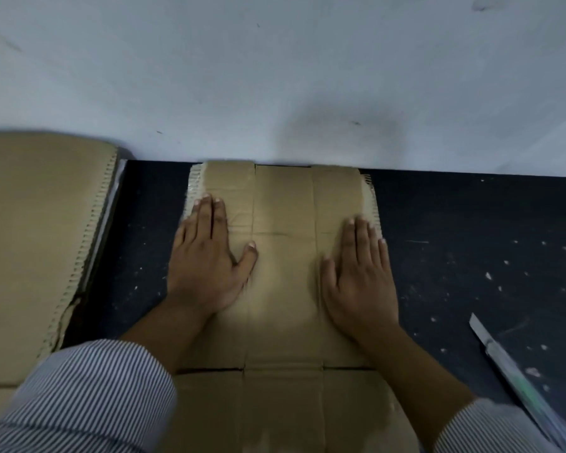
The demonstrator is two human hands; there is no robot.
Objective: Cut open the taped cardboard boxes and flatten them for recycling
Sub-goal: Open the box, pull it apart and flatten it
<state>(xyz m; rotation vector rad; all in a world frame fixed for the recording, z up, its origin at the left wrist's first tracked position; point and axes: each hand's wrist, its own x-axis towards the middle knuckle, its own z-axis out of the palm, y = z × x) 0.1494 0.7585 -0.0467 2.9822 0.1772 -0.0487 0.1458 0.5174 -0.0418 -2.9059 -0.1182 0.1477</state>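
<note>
We press both hands flat, fingers straight — left hand (206, 256) and right hand (360, 273) — on the flattened box (283, 276); a cutter (517, 367) lies on the tabletop (455, 243) to the right

view: head, one wide-angle lens | position: above the near edge of the counter (455, 223), over the person's arms | facing: forward and steeply down, toward the far wall (275, 76) | range: close; left hand (206, 266) and right hand (360, 282) on the flattened box (283, 289) sit mid-frame | distortion: straight edges bend toward the left and right borders
</note>
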